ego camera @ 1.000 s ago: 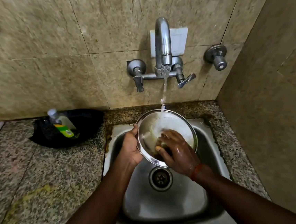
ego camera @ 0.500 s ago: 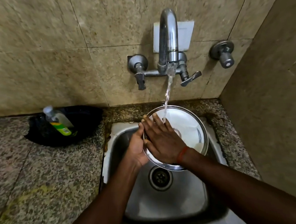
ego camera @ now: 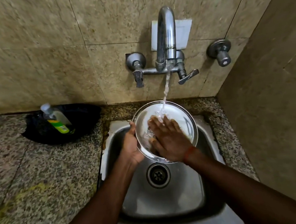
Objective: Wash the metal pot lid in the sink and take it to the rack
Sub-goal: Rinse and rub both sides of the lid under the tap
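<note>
Head camera, over a kitchen sink: the right hand (ego camera: 170,142) lies flat on the inner face of the metal pot lid (ego camera: 178,112), its fingers (ego camera: 155,123) stretched out and slightly fanned, gripping nothing, palm pressed to the steel while tap water (ego camera: 166,86) strikes the fingertips and splashes across them. A reddish thread circles that wrist. The left hand (ego camera: 130,146) curls around the lid's left rim, thumb on the near face at the upper edge, the other fingers hidden behind the metal; it bears the lid, tilted toward the wearer, above the back half of the steel sink (ego camera: 170,200).

The lid's far edge overhangs the back lip of the basin, close to the tiled wall (ego camera: 48,58), and its near edge hangs above the round drain (ego camera: 158,175). The basin below the drain is open and holds no dishes, only a wet sheen. To the right, a narrow strip of speckled granite counter (ego camera: 32,177) runs beside a tiled side wall that stands close to the sink; to the left, the counter spreads wide.

At the back left of that counter, well apart from the hands, sits a shallow black dish (ego camera: 82,118) with a clear soap bottle (ego camera: 55,119) bearing a green and yellow label leaning inside it. The wall-mounted faucet (ego camera: 166,37) arches above the lid, its stream running.
</note>
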